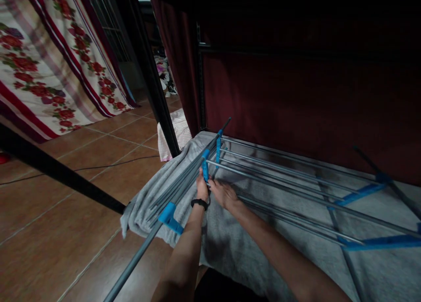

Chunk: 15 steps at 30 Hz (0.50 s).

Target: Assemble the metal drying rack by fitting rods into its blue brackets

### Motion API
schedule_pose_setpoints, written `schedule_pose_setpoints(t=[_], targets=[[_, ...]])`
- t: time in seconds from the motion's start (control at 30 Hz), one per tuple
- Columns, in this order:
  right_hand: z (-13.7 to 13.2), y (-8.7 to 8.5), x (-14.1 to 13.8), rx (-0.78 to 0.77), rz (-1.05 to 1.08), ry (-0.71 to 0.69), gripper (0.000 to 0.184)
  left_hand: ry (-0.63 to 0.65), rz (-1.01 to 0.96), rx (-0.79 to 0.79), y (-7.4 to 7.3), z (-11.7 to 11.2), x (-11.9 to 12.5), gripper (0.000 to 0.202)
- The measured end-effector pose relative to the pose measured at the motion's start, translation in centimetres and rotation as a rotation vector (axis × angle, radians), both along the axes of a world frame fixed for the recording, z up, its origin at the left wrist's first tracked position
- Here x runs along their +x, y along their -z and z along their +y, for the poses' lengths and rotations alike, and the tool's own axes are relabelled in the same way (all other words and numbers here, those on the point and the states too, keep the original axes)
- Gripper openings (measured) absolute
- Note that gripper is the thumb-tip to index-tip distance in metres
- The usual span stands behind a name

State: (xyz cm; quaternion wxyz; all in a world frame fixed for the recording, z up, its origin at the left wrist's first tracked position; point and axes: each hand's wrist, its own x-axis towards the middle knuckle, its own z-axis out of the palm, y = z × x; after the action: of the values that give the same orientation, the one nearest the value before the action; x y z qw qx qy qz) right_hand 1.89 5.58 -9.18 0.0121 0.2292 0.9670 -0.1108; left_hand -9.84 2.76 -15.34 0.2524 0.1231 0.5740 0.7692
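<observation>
A rack frame of grey tubes [259,171] and blue plastic connectors lies across a grey blanket. My left hand [201,187], with a black band at its wrist, is closed around the lower part of a blue connector [205,165]. Right beside it, my right hand [224,194] pinches the end of a grey tube against that same connector; the fingertips are partly hidden. Just behind stands a second blue connector [218,149]. A bundle of loose grey tubes [180,188] lies to the left of my hands. Nearer me, another blue connector [170,217] sits on a long tube.
The grey blanket [230,249] covers a low surface, its left edge hanging over the tiled floor [98,174]. Black posts [154,82] rise at the left. Angled blue pieces [362,194] join the frame at the right. A floral curtain [66,60] hangs beyond; a cable [98,167] crosses the floor.
</observation>
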Motion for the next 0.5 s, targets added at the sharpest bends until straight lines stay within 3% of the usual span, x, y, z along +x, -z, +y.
schedule_pose_setpoints(t=[0.5], targets=[[0.3, -1.3, 0.1, 0.006, -0.01, 0.011, 0.042, -0.026, -0.071, 0.064, 0.9, 0.9, -0.5, 0.06]])
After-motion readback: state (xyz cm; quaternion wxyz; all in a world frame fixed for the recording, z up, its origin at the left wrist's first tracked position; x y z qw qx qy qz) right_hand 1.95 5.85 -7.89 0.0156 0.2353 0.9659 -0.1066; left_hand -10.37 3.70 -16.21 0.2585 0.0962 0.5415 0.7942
